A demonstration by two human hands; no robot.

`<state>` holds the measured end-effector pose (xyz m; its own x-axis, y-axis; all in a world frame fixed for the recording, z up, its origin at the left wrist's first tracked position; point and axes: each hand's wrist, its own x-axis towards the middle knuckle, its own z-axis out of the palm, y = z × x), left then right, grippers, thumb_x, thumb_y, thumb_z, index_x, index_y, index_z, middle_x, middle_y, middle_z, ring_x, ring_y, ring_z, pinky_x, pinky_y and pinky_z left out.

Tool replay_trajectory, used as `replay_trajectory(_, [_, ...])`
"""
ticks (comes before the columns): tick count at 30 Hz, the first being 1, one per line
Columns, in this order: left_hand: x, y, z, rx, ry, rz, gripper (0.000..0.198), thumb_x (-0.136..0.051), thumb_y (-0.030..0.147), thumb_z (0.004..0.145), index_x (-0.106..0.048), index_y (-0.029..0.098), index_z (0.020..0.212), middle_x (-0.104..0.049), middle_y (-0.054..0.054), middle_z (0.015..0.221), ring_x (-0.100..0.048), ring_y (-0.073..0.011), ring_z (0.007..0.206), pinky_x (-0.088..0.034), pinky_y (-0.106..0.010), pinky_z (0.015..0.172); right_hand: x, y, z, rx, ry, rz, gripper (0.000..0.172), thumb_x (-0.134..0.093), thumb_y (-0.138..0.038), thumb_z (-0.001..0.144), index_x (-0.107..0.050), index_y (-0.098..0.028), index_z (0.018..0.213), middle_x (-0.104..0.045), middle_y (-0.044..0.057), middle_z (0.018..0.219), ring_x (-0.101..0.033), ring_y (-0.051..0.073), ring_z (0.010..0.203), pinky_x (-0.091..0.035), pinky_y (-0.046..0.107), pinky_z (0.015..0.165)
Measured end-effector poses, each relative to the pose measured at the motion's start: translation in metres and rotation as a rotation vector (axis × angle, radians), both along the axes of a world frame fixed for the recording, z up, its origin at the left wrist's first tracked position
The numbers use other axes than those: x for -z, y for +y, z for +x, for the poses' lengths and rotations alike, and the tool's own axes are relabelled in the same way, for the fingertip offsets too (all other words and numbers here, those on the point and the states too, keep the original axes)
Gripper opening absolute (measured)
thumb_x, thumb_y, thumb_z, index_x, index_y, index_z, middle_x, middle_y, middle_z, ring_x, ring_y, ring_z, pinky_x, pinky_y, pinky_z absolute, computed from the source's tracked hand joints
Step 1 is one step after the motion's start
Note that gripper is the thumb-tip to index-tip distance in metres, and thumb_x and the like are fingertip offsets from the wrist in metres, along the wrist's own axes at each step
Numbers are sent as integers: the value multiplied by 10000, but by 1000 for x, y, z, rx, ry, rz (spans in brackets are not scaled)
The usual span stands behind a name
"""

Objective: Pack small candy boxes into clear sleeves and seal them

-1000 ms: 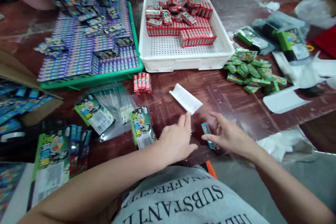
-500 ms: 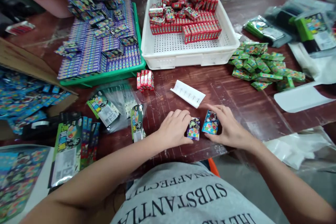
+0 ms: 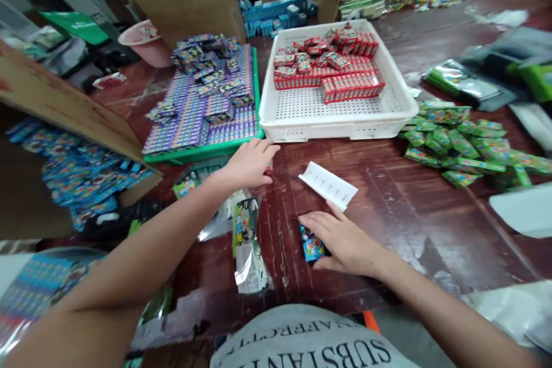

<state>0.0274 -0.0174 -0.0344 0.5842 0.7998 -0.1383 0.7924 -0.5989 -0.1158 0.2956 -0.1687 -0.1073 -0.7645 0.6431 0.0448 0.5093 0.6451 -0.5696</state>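
My left hand (image 3: 252, 162) is in front of the green tray, its fingers and thumb curled around the small red boxes (image 3: 268, 171), which it almost wholly covers. Nearer to me, my right hand (image 3: 340, 241) grips a small blue printed box (image 3: 311, 243) on the table, with the fingers over its top and right side. The purple box is out of sight. Just beyond the right hand lies a folded white printed strip (image 3: 328, 185). A clear-and-green printed pouch (image 3: 246, 236) lies flat between my two arms.
A green tray (image 3: 185, 156) of purple boxes stands at the back left, beside a white perforated basket (image 3: 336, 129) with red boxes. Green packets (image 3: 466, 144) are heaped to the right. A cardboard box (image 3: 81, 109) with blue packets stands left. Plastic bags (image 3: 513, 310) lie front right.
My left hand has left the purple box and reached forward and left onto the red boxes. My right hand, with the blue box, has moved left to where the purple box was. The view has tilted up.
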Motion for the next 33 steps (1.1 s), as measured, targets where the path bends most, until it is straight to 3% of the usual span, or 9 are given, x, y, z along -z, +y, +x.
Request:
replay_trajectory(3, [11, 34, -1, 61, 104, -28, 755, -759, 311, 737, -477, 97, 1404, -588, -198, 1353, -526, -386, 1219, -415, -452, 1018, -14, 27, 30, 91, -27, 100, 984, -711, -637, 823, -263, -212, 1589, -446, 183, 1569, -391, 332, 1468, -124, 644, 1244])
replay_trajectory(8, [11, 44, 14, 111, 45, 48, 545, -691, 352, 743, -581, 86, 1206, -614, -229, 1193, -550, -429, 1155, -450, -513, 966, -42, 93, 158, 703, -235, 461, 769, -667, -521, 899, -399, -139, 1509, -431, 231, 1547, -382, 377, 1433, -251, 641, 1180])
replay_trajectory(10, [2, 27, 33, 168, -75, 86, 519, -659, 331, 754, -577, 88, 1206, -572, -238, 1255, -534, -416, 1183, -438, -515, 998, -45, 114, 203, 848, -395, 499, 764, -672, -550, 885, -443, -136, 1484, -470, 232, 1507, -393, 425, 1396, -236, 704, 1142])
replay_trajectory(12, [-7, -1, 64, 260, -184, 66, 497, -609, 252, 766, -565, 93, 1235, -533, -228, 1326, -526, -384, 1201, -431, -490, 1014, -41, 131, 226, 818, -527, 514, 703, -676, -618, 858, -557, -165, 1382, -562, 180, 1404, -439, 423, 1337, -206, 723, 1138])
replay_trajectory(17, [4, -79, 157, 537, -174, -156, 475, -619, 189, 758, -590, 158, 1231, -595, -158, 1253, -548, -320, 1078, -433, -436, 914, -19, 153, 210, 813, -642, 636, 447, -643, -531, 901, -697, -128, 1088, -639, 151, 1193, -481, 391, 1255, -172, 717, 1155])
replay_trajectory(22, [36, -101, 202, 639, -123, -309, 803, -785, 358, 649, -536, 52, 1349, -620, -212, 1224, -536, -344, 1056, -420, -467, 923, -29, 128, 186, 885, -475, 652, 308, -506, -368, 976, -684, -142, 1083, -678, 152, 1118, -534, 361, 1221, -296, 645, 1129])
replay_trajectory(26, [51, -89, 204, 567, -232, -398, 996, -748, 411, 707, -321, 46, 1529, -569, -203, 1372, -541, -338, 1133, -429, -438, 952, -63, 75, 182, 1094, -230, 423, 351, -556, -422, 953, -656, -191, 1198, -718, 73, 902, -665, 245, 814, -521, 427, 810])
replay_trajectory(30, [58, -90, 205, 497, -341, -417, 1073, -758, 501, 753, -224, 57, 1570, -491, -197, 1479, -522, -333, 1225, -413, -415, 1024, -61, 32, 192, 802, -72, -157, 333, -541, -470, 964, -689, -226, 1136, -757, 40, 932, -692, 200, 792, -542, 339, 745])
replay_trajectory(33, [55, -96, 201, 468, -359, -397, 1118, -781, 620, 730, -257, 99, 1568, -426, -204, 1546, -473, -363, 1319, -370, -447, 1088, -34, 16, 201, 641, -34, -328, 340, -504, -478, 987, -669, -235, 1159, -748, 50, 1081, -703, 213, 952, -565, 363, 860])
